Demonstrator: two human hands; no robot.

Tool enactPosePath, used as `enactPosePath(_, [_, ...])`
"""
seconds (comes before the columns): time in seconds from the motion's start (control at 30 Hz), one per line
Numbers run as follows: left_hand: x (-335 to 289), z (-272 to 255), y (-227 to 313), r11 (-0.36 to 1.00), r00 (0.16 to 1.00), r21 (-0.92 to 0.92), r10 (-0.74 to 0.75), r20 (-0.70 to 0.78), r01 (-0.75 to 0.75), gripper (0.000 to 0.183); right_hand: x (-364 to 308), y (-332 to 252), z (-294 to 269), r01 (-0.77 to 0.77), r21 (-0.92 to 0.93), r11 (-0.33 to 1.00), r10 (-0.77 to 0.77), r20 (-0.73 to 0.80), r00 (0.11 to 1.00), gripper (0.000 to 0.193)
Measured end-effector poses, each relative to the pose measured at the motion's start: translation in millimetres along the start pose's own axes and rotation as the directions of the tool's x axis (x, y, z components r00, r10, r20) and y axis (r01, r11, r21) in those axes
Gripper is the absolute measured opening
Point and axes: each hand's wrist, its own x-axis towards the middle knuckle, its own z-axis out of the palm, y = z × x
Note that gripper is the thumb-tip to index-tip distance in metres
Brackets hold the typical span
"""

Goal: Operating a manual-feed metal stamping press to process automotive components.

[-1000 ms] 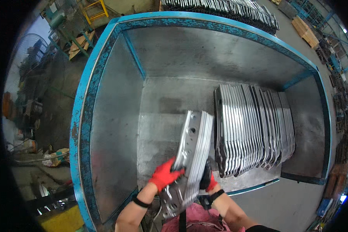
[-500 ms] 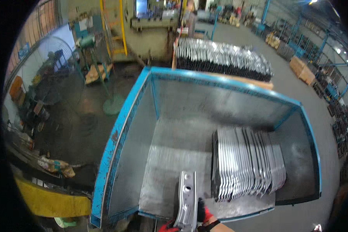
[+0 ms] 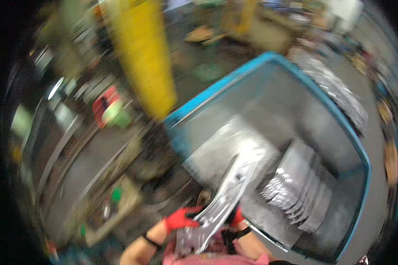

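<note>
1. Workshop floor, badly motion-blurred; yellow post [image 3: 145, 57] upper left, clutter of benches and gear at left, too smeared to ID.
2. Big blue-rimmed steel bin [image 3: 252, 70] fills right half, seen at a slant; grey sheet-metal walls and floor.
3. Inside bin, right of centre: row of pressed metal parts [image 3: 296, 190] standing on edge, packed close, approx. along the far-right wall. Floor of bin left of the row bare metal.
4. Second batch of similar shiny parts [image 3: 336, 92] outside bin, beyond its far rim, blurred.
5. Left hand [image 3: 179, 217], red glove, clamped on lower left edge of a long stamped metal bracket [image 3: 227, 194]. Black wristband below glove.
6. Right hand [image 3: 237, 216], also red-gloved, mostly hidden behind the bracket; seems to grip its right edge, but fingers not clear enough to be sure.
7. Bracket held near chest, low in frame, tilted up and to the right; upper end over the bin's near-left rim, well apart from the stacked row. Not resting on anything visible.
8. Progress, as judged: many pcs already stacked in bin, one pc in hand and not placed. Plenty of room left in bin, so stacking looks partway at most.
9. Remaining for this pc: no contact w/ bin floor or row yet.
</note>
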Motion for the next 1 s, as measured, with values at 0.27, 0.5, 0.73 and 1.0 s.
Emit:
enactPosePath(0.27, [-152, 12, -2, 0.949, 0.918, 0.176, 0.302, -0.258, -0.263, 0.071, -67, 55, 162, 0.502, -0.711, 0.492, -0.232, 0.449, 0.863, 0.040])
enactPosePath(0.5, [-276, -11, -21, 0.970, 0.833, -0.060, 0.168, -0.526, -0.234, 0.064, -49, 162, 255, 0.313, -0.666, 0.677, 0.104, 0.507, 0.855, 0.030])
enactPosePath(0.73, [-399, -91, -72, 0.933, 0.763, -0.255, 0.031, -0.646, -0.254, 0.064, 29, 328, 301, -0.185, -0.451, 0.873, 0.384, 0.404, 0.830, 0.040])
enactPosePath(1.0, [-480, -223, -130, 0.838, 0.876, -0.508, -0.080, -0.476, -0.200, 0.062, 57, 444, 347, -0.085, -0.461, 0.883, 0.310, 0.437, 0.844, 0.034])
